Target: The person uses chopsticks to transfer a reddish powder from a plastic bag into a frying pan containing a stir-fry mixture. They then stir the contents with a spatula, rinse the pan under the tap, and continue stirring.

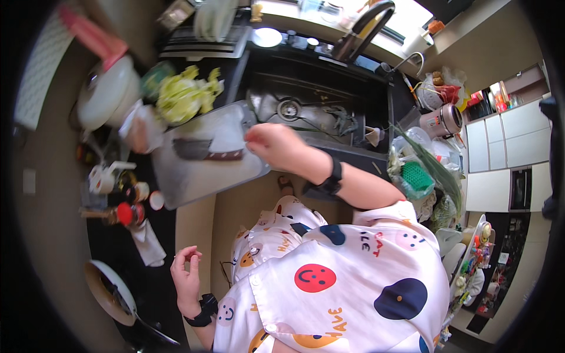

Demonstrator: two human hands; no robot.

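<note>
My right hand (271, 143) is over the right edge of a grey cutting board (194, 181), its fingers curled together and slightly blurred. Beside its fingertips lies a whitish, translucent flat piece (227, 139); whether they grip it cannot be told. Under that piece is a kitchen knife (207, 151) with a dark handle, lying flat on the board. Light green leafy lettuce (183, 95) rests at the board's upper left. My left hand (186, 269) hangs low near the counter edge, holding nothing, its fingers loosely bent and apart from the thumb.
A dark sink (289, 108) with scraps adjoins the board, below a faucet (362, 31). Left are a bagged item (141, 130), a red-lidded jar (128, 214), a white cloth (148, 245) and a pan (112, 291). Green onions (432, 167) and a pink flask (441, 121) stand right.
</note>
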